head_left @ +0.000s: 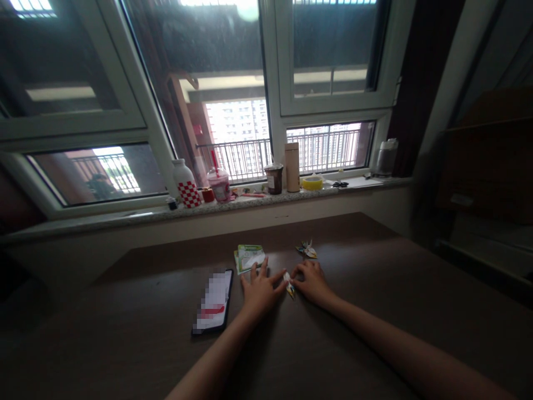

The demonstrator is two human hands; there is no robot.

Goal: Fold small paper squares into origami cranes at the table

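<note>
Left hand point(263, 290): holds paper piece point(290, 288), likely steadying
Right hand point(311, 281): pinches paper piece's right side
Phone point(213, 303): left of paper piece

A checkered bottle point(187, 188), a pink drink point(220, 186), a brown cup point(273, 180), a tan flask point(292, 168) and yellow tape point(312, 183) line the windowsill point(104, 221).

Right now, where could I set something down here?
The brown tabletop is bare left of the black-edged rectangular phone and beyond the right forearm. Between, it's crowded: left hand, right hand, the small patterned folded paper between them, a second folded paper behind, flat green packets.
</note>
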